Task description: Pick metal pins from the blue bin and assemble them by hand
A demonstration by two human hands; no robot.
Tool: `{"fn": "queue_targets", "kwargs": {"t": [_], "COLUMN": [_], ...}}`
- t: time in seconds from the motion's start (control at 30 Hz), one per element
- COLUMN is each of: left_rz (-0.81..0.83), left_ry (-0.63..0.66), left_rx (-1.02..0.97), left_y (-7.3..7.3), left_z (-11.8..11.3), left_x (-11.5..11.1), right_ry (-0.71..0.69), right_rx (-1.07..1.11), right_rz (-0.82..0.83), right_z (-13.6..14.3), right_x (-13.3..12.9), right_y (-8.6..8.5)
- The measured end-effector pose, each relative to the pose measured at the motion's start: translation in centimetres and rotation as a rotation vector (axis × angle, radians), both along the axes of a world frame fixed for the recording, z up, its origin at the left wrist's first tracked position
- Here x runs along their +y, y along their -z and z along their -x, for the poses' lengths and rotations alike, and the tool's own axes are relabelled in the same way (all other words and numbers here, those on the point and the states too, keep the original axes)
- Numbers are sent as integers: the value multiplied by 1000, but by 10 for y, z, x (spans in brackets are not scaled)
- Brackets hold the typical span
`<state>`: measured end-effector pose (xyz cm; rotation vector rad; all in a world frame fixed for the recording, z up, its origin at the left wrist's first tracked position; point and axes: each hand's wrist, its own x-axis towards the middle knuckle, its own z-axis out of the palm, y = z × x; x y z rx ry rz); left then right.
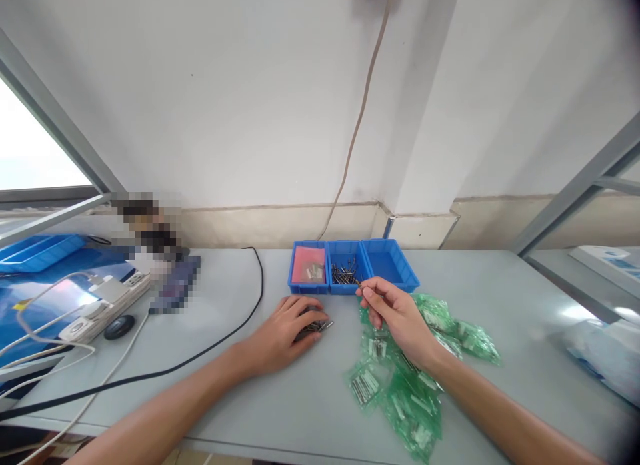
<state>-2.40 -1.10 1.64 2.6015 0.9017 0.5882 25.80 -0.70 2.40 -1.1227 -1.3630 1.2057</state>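
On the grey table, my left hand (290, 332) is curved around a small pile of metal pins (316, 326), resting over them. My right hand (393, 312) pinches a small thin metal part (359, 286) at the front edge of the middle blue bin. That middle bin (344, 289) holds many dark metal pieces (345, 272). In the left blue bin (307, 289) lies a red sheet (303, 256) with a small clear bag on it. The right blue bin (387, 262) shows a bare bottom. Green plastic bags with metal parts (413, 412) lie beneath and around my right hand.
A black cable (200, 352) curves across the left of the table. Power strips (83, 325), white cables and a black round object (119, 327) lie at far left. Blue trays (40, 252) sit behind them. A plastic bag (607, 358) is at far right.
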Motion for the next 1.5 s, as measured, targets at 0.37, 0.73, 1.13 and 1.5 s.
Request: {"fn": "queue_targets", "kwargs": {"t": [0.37, 0.73, 1.13, 1.5], "left_rz": [-7, -19, -29, 803], "left_ry": [-2, 6, 10, 280], "left_rx": [0, -6, -17, -494], "left_y": [-1, 0, 1, -87], "left_z": [0, 0, 1, -30], "left_x": [-1, 0, 1, -75], "right_ry": [1, 21, -5, -23], "right_rx": [5, 22, 65, 42], "right_rz": [4, -7, 0, 3], "right_z": [1, 2, 2, 3], "right_x": [0, -1, -1, -2], "right_y": [-2, -4, -5, 0]}}
